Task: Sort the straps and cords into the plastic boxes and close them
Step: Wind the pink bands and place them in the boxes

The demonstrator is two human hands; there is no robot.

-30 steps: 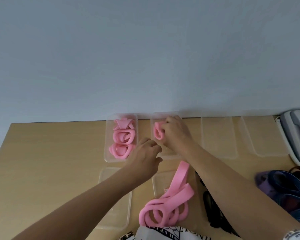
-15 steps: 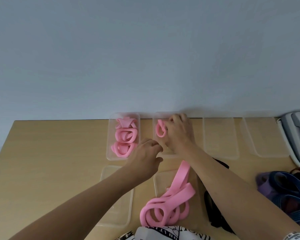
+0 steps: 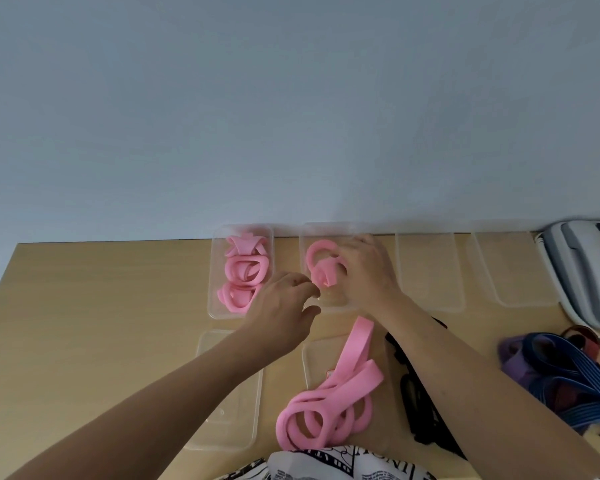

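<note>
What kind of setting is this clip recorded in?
Probably an office or home desk: a light wooden table set against a plain wall, with a desk telephone at its right edge and clear plastic boxes laid out for sorting.

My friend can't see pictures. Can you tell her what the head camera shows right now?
Two hands are tucking a curled pink strap into a clear box on a wooden table: the right hand is over the strap, the left hand at the box's near edge. The box to its left holds pink straps; more pink straps lie nearer.
</note>
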